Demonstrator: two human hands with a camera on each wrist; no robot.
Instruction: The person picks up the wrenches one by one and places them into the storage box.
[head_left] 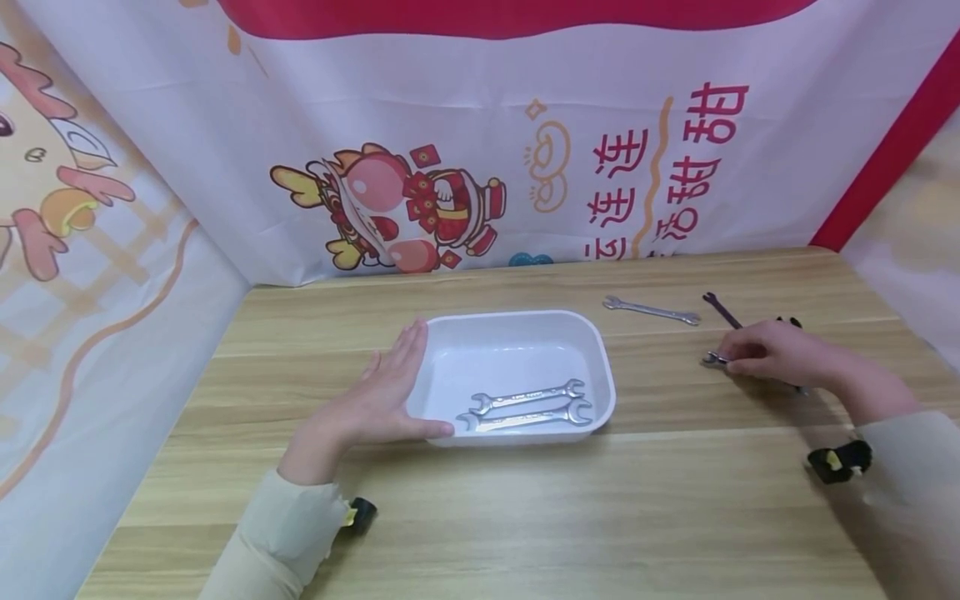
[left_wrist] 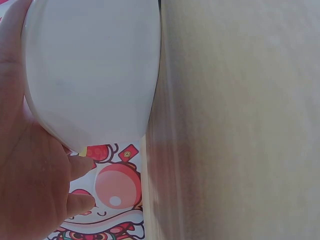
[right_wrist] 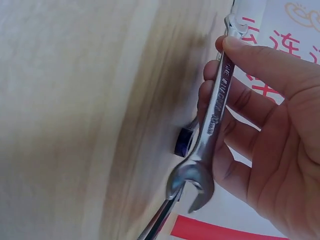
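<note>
A white plastic box (head_left: 609,379) stands on the table, with two silver open-end wrenches, the upper one (head_left: 525,398) and the lower one (head_left: 528,417), lying side by side in it. My left hand (head_left: 375,400) rests against the box's left end, fingers extended along the side and thumb on the near rim. To the right of the box, my right hand (head_left: 772,354) pinches another silver open-end wrench (right_wrist: 217,105) between thumb and fingers. In the right wrist view its larger jaw end hangs just over a second metal tool (right_wrist: 159,220), partly hidden.
At the back right lie a silver wrench (head_left: 651,311) and a dark wrench (head_left: 722,309), the latter partly covered by my right hand. A dark blue end of a tool (right_wrist: 184,142) shows behind the held wrench. A printed cloth (head_left: 480,150) hangs behind the table (head_left: 570,517).
</note>
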